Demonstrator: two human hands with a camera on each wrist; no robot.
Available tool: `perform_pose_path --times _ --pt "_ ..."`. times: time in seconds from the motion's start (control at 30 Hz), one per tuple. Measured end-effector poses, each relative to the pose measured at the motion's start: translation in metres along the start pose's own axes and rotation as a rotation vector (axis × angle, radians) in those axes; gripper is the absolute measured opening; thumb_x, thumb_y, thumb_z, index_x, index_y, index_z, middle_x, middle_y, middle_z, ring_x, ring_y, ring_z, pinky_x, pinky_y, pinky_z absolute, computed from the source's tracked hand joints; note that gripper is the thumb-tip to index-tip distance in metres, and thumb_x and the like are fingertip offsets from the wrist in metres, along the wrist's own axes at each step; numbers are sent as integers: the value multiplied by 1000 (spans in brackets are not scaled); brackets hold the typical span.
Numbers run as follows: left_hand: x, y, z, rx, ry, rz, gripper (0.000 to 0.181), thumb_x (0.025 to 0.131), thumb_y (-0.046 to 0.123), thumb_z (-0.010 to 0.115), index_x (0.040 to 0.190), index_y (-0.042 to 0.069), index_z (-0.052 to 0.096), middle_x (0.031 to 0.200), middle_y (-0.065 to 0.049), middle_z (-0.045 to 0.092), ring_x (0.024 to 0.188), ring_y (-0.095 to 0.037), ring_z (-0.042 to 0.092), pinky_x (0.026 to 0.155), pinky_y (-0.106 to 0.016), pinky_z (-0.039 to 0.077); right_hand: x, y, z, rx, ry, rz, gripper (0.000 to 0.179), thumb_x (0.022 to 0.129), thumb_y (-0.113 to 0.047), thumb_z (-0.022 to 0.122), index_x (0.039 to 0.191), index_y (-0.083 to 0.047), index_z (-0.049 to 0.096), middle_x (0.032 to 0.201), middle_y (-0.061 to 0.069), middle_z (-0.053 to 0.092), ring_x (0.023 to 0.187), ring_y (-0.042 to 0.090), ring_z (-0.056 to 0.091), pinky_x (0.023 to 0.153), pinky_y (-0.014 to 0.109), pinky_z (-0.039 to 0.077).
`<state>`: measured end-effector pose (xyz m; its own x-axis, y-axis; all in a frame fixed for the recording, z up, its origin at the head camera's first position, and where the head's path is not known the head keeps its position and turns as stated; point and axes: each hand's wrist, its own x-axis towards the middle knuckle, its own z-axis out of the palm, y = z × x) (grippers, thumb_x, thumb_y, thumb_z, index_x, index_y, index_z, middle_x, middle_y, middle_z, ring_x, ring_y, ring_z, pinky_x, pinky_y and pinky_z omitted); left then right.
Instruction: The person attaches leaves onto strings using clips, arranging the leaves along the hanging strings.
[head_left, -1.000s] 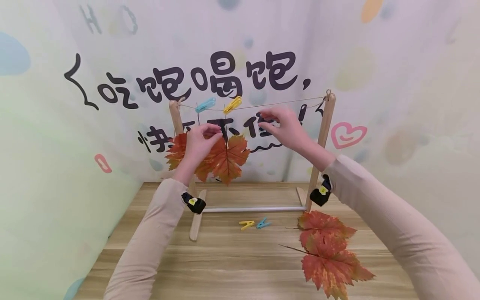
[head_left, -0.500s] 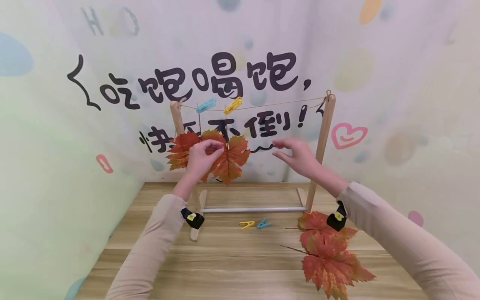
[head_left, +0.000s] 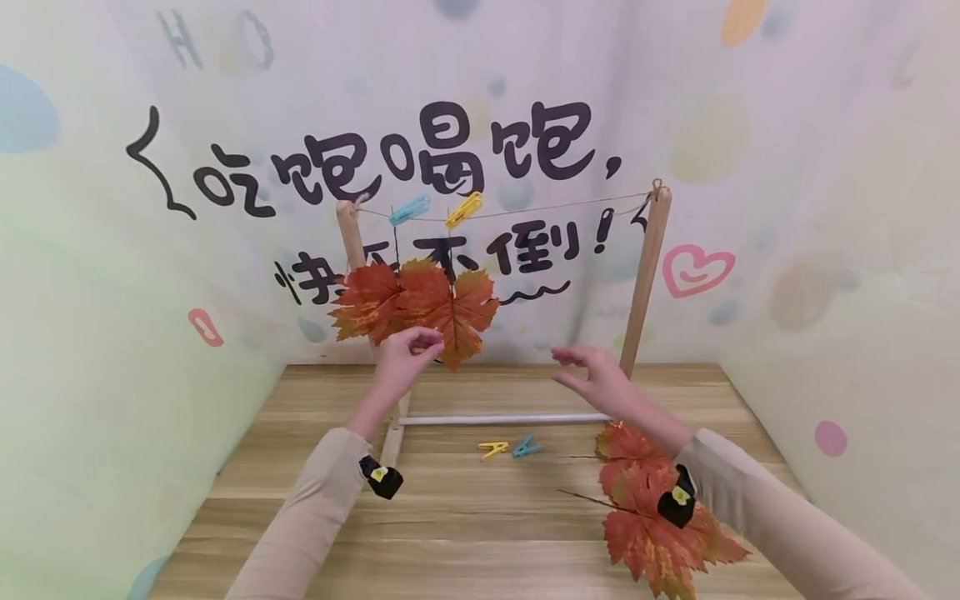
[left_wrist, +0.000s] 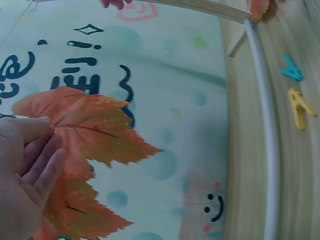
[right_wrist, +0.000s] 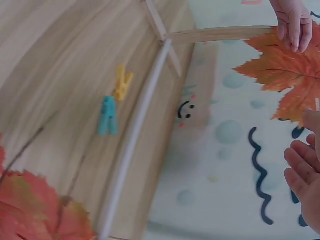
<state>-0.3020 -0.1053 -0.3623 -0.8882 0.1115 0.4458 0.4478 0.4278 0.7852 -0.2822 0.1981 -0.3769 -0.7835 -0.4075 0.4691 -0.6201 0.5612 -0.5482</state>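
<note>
Blue plastic clothespin (head_left: 409,210), yellow plastic clothespin (head_left: 463,210) keep orange-red lobed leaves (head_left: 455,312) hanging from thin tan twine (head_left: 555,207); left hand (head_left: 403,360) loose, right hand (head_left: 597,380) parted, both seemingly empty

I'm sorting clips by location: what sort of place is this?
Probably a small indoor booth set up for tabletop activities: a wood-grain table, printed walls close around it, and a wooden frame with two leaves pegged to its string.

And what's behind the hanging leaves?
Behind the hanging leaves are the lettered backdrop and a wooden post. The parts that the leaves cover can't be seen.
</note>
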Motion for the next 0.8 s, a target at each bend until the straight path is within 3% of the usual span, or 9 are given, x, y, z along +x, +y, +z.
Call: perform_pose_path --times 0.67,0.8 --pt "-34 -50 38 -6 -7 -47 11 79 0 66 90 -3 67 84 -14 67 77 -24 63 69 -31 52 -91 56 46 117 -74 146 29 82 -6 65 107 8 60 101 19 63 86 31 61 74 41 51" --pt "-40 -56 49 -31 -19 -38 13 78 -3 66 90 -7 66 83 -18 66 76 -27 63 67 -30 53 -107 66 57 152 -87 128 31 83 -10 65 107 8 59 98 19 64 84 32 61 70 39 52"
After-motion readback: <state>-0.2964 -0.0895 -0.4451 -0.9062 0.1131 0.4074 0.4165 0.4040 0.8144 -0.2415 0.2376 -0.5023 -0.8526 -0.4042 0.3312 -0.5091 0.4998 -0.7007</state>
